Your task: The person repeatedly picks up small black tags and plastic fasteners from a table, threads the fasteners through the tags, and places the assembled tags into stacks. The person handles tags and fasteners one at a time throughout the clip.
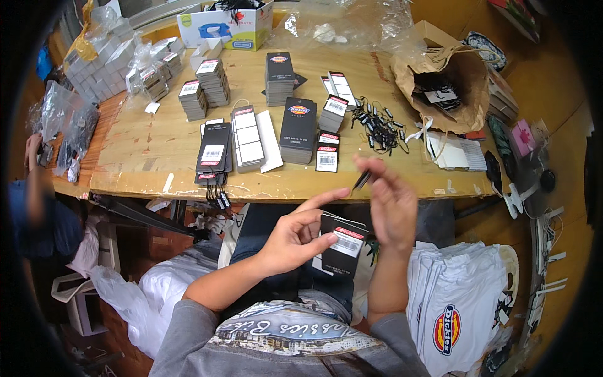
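Observation:
My left hand (296, 234) holds a small stack of black paper hang tags (342, 245) with white barcode labels, thumb on top and forefinger stretched out. My right hand (391, 204) is raised just right of the tags, fingers pinching a thin black string fastener (362, 180). Both hands sit over my lap, below the front edge of the wooden table (157, 157).
The table carries stacks of black tags (298, 131), white label cards (248, 139), a loose pile of black string fasteners (377, 129), a brown paper bag (449, 85), a cardboard box (226, 25) and bagged white boxes (100, 60). Folded white shirts (455, 301) lie at my right. Another person's arm (34, 182) is at left.

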